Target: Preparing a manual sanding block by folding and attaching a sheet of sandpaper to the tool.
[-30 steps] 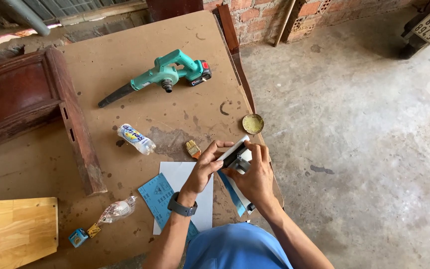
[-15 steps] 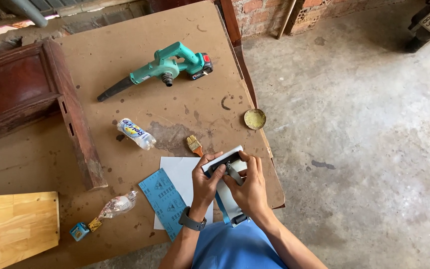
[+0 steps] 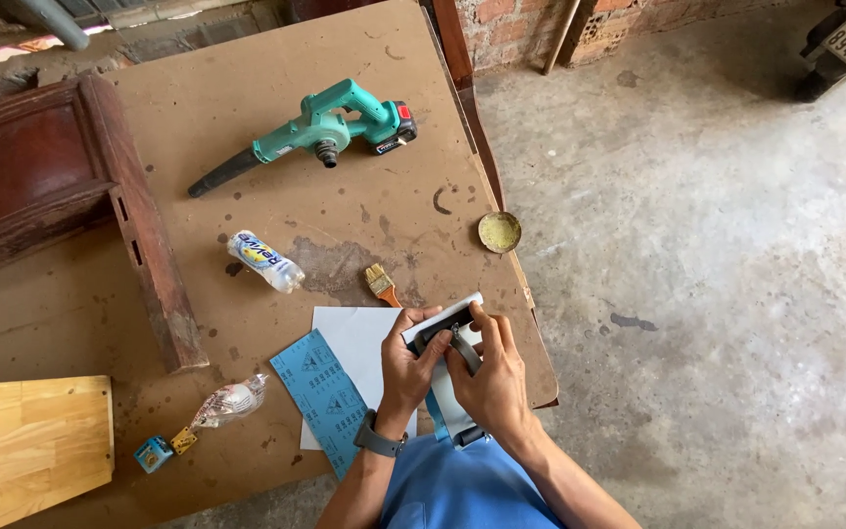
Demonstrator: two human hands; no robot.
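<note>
- Your left hand and right hand are both closed around a small sanding block, held over the near right part of the tabletop; left fingers grip its left end, right fingers curl over the top and its metal clip.
- A strip of grey sandpaper hangs from the block toward your body, between your wrists.
- Right under your hands lies a white sheet, with a blue sheet of sandpaper overlapping its left edge.
- Just beyond your fingers, a small paintbrush lies on a dark stain.
- A round tin lid sits at the right edge of the tabletop, close to the drop.
- Further out: a plastic bottle on its side and a green blower near the far side.
- To your left, a dark wooden frame fences off that side; a crumpled plastic bag and a pale wooden board lie at the near left.
- Open concrete floor lies to your right, past the table's edge.
</note>
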